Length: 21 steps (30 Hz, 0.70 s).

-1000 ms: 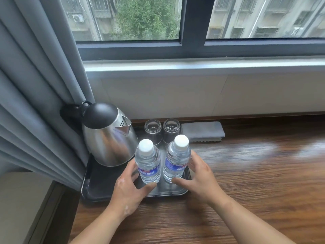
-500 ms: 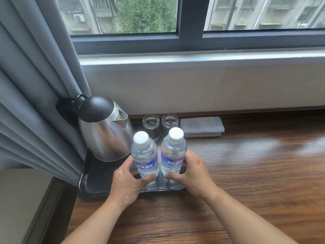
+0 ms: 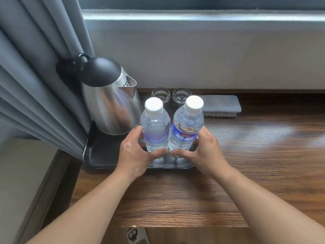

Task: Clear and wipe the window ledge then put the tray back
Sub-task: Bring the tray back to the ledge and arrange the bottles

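Head view: left hand (image 3: pixel 133 152) grips the left bottle (image 3: pixel 155 131) low on its body, fingers curled round the far side, thumb across the front near the base. Right hand (image 3: pixel 205 152) does the same on the right bottle (image 3: pixel 186 131): fingers wrapped round its right side, thumb across the front at the base. The thumb tips nearly meet between the two bottles. Both bottles are upright with white caps on and blue labels, side by side, touching or very nearly so, over the front right part of the tray (image 3: pixel 102 152). Their bases are hidden by the thumbs, so I can't tell whether they sit on the tray or are just off it. The tray is dark and shallow and sits on the wooden ledge (image 3: pixel 246 155) at its left end, left edge against the curtain (image 3: pixel 35 85). The kettle (image 3: pixel 112 106), steel with a black lid, stands on the tray's left half, spout pointing right, just beside the left bottle. Two glasses (image 3: pixel 160 95) stand side by side at the tray's back, behind the bottles; which way up, can't tell. A folded grey cloth (image 3: pixel 221 105) lies on the ledge just right of the glasses, near the wall, off the tray. Both forearms are bare and come in from the bottom edge.
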Available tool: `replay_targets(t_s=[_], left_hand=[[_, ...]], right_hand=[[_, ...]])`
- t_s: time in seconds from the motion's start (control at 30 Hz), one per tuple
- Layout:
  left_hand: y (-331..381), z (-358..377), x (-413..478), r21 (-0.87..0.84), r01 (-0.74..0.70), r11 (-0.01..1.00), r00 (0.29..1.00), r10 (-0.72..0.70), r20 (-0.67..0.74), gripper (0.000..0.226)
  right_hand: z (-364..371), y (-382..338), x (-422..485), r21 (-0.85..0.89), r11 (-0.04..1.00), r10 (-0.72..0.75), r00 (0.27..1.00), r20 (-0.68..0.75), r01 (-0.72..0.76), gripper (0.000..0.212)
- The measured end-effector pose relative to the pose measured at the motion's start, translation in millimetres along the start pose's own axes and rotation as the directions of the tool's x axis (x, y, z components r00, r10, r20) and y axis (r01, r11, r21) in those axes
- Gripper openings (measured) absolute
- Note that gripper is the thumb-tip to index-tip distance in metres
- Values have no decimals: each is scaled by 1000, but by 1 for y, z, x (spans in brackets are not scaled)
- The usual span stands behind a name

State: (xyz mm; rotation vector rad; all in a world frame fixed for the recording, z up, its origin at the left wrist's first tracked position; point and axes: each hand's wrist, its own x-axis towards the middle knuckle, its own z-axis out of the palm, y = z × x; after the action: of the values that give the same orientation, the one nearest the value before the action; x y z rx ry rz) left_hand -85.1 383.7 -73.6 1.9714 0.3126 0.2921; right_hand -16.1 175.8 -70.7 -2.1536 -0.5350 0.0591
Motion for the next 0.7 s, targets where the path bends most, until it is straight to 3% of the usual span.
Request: replay_targets(t_s=[0.27,0.7], left_hand=[[6,-11,2,-90,-6,996,988,19,154,65],[10,-11,-1,-162,27,986,987,0,160,57]], right_hand=[[-6,2,-2,87,996,14,999,49,-18,53],[-10,0,-6,113,993,17,997,77,-26,52]])
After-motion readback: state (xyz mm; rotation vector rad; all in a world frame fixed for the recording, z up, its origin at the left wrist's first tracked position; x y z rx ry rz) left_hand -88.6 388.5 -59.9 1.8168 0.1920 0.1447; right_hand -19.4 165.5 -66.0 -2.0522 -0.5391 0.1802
